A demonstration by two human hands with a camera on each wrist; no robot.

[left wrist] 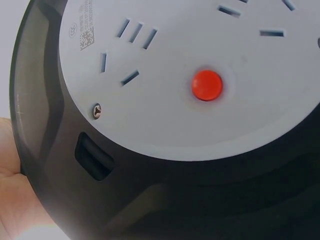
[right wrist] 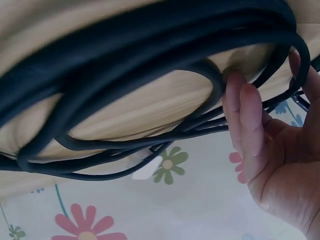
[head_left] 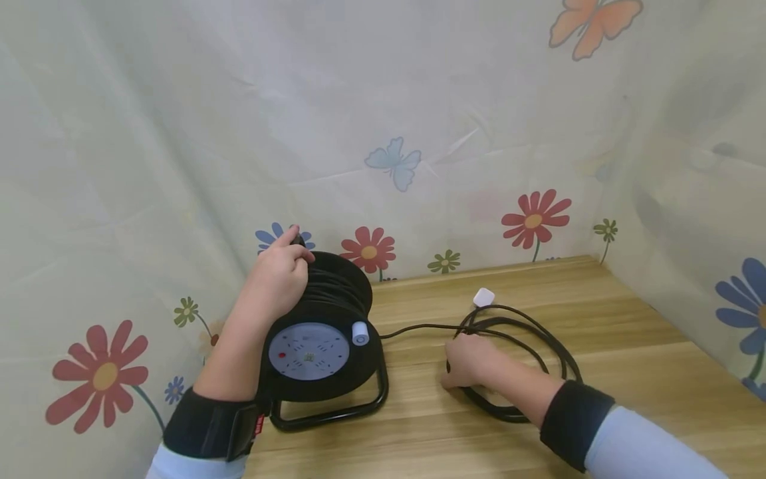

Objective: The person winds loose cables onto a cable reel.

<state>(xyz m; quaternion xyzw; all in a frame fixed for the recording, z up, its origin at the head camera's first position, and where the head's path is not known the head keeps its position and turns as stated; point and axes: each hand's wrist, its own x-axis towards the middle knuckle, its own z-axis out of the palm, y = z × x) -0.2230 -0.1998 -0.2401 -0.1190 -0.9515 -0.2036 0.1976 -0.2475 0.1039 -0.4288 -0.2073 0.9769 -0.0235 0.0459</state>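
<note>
A black cable reel (head_left: 365, 369) stands upright on the left of the wooden table, with dark cable wound on its drum. Its pale round socket face (left wrist: 150, 110) has a red button (left wrist: 207, 85). My left hand (head_left: 281, 273) grips the dark handle (head_left: 298, 241) at the reel's top; most of that grip is hidden behind the hand. On the right lies a loose coil of black cable (head_left: 562, 349), joined to the reel by one strand. My right hand (right wrist: 275, 155) is at the coil's near left side, fingers (right wrist: 250, 120) extended among the strands, thumb apart beyond a loop.
A white plug (head_left: 484, 297) lies behind the coil. The reel rests on a black tube stand (head_left: 335, 417), and a pale knob (head_left: 360, 332) juts from its front. A flower-printed sheet (head_left: 443, 213) hangs behind and beside the wooden table (head_left: 628, 319).
</note>
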